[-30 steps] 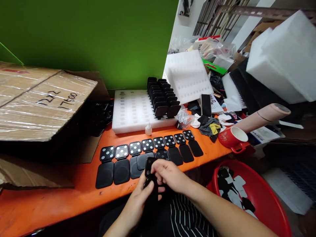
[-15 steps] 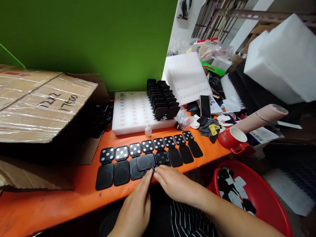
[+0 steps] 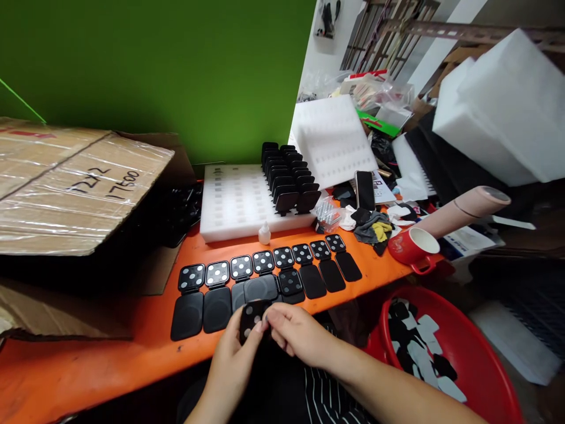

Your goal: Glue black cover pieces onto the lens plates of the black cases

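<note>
My left hand grips a small black square plate with round grey dots, tilted so that the dots face up toward me. My right hand is closed in a pinch at the plate's right edge; what lies between its fingertips is too small to make out. Just beyond the hands, a black panel lies across other pieces on the table. Rows of hinged black pieces spread there, with white-dotted squares behind and plain black panels in front.
An orange table carries a white foam block with upright black pieces, a small dropper bottle, a red mug and a phone. Cardboard boxes stand left; a red basin with scraps sits lower right.
The plate, seen edge-on before, is now turned with its dotted face up in my left hand. Both hands have drawn slightly toward me, and my right fingers have curled into a pinch.
</note>
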Tool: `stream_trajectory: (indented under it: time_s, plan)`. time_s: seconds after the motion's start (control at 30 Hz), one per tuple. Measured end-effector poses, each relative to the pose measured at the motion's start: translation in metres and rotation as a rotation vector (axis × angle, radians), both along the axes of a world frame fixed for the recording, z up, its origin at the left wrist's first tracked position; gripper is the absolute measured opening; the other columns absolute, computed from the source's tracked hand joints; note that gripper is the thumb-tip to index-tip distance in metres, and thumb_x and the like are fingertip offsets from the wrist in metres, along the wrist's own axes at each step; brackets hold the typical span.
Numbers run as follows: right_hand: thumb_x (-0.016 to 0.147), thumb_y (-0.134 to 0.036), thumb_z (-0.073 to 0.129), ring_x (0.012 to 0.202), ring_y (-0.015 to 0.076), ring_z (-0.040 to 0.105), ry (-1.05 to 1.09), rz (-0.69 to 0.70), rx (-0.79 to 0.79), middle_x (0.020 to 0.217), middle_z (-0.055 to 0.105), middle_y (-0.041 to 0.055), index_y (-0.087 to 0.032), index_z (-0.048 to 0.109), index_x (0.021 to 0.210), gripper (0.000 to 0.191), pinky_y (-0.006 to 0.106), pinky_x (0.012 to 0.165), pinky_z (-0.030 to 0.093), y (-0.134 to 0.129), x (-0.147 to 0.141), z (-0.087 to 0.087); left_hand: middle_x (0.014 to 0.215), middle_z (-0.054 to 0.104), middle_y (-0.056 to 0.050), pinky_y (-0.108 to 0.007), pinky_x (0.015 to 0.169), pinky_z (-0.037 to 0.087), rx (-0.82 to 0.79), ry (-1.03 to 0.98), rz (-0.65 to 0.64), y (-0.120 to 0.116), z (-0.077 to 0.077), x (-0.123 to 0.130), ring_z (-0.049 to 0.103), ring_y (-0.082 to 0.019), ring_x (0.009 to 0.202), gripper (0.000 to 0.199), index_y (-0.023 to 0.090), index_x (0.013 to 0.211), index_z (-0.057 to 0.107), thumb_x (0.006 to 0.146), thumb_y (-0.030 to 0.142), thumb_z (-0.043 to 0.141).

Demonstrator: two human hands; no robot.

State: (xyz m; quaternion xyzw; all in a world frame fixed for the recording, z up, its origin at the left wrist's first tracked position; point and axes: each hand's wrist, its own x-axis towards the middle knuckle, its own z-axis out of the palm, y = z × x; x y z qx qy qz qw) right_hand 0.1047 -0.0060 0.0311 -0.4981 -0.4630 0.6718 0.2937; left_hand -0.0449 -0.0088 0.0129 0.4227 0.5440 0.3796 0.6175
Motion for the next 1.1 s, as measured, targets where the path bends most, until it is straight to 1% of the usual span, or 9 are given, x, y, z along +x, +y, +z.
stream_trajectory:
  time_s: [0.1, 0.17, 0.37, 0.47, 0.7, 0.83, 0.93, 1.03, 1.1]
  plan:
    - [0.084, -0.059, 0.04, 0.039, 0.0056, 0.027, 0.068, -0.033, -0.138, 0.053, 0.039, -0.0072, -0.018, 0.051, 0.078, 0.042, 0.02, 0.038, 0.019, 0.003, 0.002, 0.001, 0.096, 0.071, -0.008, -0.034, 0.082, 0.049, -0.024, 0.01, -0.025, 0.004, 0.004, -0.005, 0.064, -0.028, 0.091, 0.035, 0.017, 0.097, 0.069, 0.075, 0.044, 0.065]
    - [0.084, -0.055, 0.042, 0.04, 0.0052, 0.029, 0.041, 0.005, -0.179, 0.055, 0.042, -0.006, -0.018, 0.05, 0.075, 0.039, 0.019, 0.038, 0.02, 0.004, 0.004, 0.003, 0.096, 0.072, -0.008, -0.034, 0.083, 0.05, 0.072, 0.114, -0.08, 0.002, 0.006, -0.009, 0.065, -0.027, 0.092, 0.029, 0.018, 0.097, 0.07, 0.08, 0.04, 0.06]
    - [0.086, -0.049, 0.045, 0.044, 0.0053, 0.034, -0.047, 0.096, -0.158, 0.059, 0.043, -0.0048, -0.018, 0.043, 0.07, 0.034, 0.018, 0.04, 0.026, -0.001, 0.009, 0.003, 0.112, 0.069, -0.004, -0.03, 0.082, 0.055, 0.718, 0.584, -0.366, -0.005, 0.009, -0.021, 0.067, -0.02, 0.097, 0.044, 0.024, 0.117, 0.06, 0.078, 0.011, 0.045]
    - [0.085, -0.045, 0.046, 0.042, 0.0048, 0.03, 0.003, 0.096, -0.212, 0.058, 0.041, -0.0055, -0.018, 0.044, 0.07, 0.031, 0.019, 0.039, 0.023, -0.006, 0.011, -0.004, 0.108, 0.07, -0.006, -0.03, 0.077, 0.057, 0.874, 0.747, -0.433, -0.008, 0.011, -0.021, 0.068, -0.02, 0.093, 0.046, 0.02, 0.115, 0.059, 0.075, 0.006, 0.041]
    - [0.079, -0.046, 0.054, 0.041, 0.0031, 0.032, 0.112, -0.034, -0.33, 0.06, 0.045, -0.0043, -0.016, 0.047, 0.068, 0.032, 0.018, 0.038, 0.021, -0.011, 0.015, -0.006, 0.105, 0.071, -0.007, -0.022, 0.076, 0.056, 0.922, 0.772, -0.479, -0.012, 0.009, -0.017, 0.069, -0.015, 0.091, 0.041, 0.018, 0.116, 0.055, 0.08, 0.006, 0.038]
    - [0.074, -0.042, 0.06, 0.042, 0.0033, 0.036, 0.253, -0.11, -0.53, 0.063, 0.05, -0.0033, -0.016, 0.051, 0.078, 0.028, 0.017, 0.037, 0.017, -0.014, 0.015, 0.0, 0.109, 0.07, -0.006, -0.022, 0.08, 0.054, 0.986, 0.799, -0.479, -0.017, 0.002, -0.018, 0.068, -0.015, 0.095, 0.044, 0.018, 0.119, 0.055, 0.08, 0.006, 0.039]
    - [0.072, -0.041, 0.062, 0.041, 0.0033, 0.035, 0.301, -0.178, -0.557, 0.06, 0.05, -0.004, -0.016, 0.052, 0.077, 0.028, 0.017, 0.037, 0.015, -0.016, 0.013, -0.003, 0.11, 0.069, -0.008, -0.024, 0.08, 0.055, 1.009, 0.802, -0.469, -0.02, -0.003, -0.018, 0.068, -0.017, 0.095, 0.044, 0.017, 0.119, 0.056, 0.08, 0.006, 0.039]
    - [0.071, -0.041, 0.064, 0.038, 0.0024, 0.031, 0.335, -0.26, -0.525, 0.054, 0.046, -0.0057, -0.016, 0.05, 0.068, 0.029, 0.018, 0.037, 0.015, -0.017, 0.01, -0.008, 0.11, 0.069, -0.009, -0.026, 0.079, 0.055, 0.962, 0.721, -0.446, -0.02, -0.008, -0.015, 0.068, -0.019, 0.094, 0.044, 0.017, 0.12, 0.057, 0.081, 0.008, 0.041]
    - [0.072, -0.043, 0.063, 0.038, 0.0022, 0.031, 0.366, -0.289, -0.536, 0.053, 0.045, -0.0067, -0.015, 0.051, 0.069, 0.031, 0.018, 0.037, 0.016, -0.017, 0.01, -0.01, 0.108, 0.07, -0.008, -0.027, 0.08, 0.055, 0.819, 0.595, -0.428, -0.015, -0.01, -0.012, 0.068, -0.019, 0.093, 0.04, 0.019, 0.118, 0.059, 0.082, 0.011, 0.043]
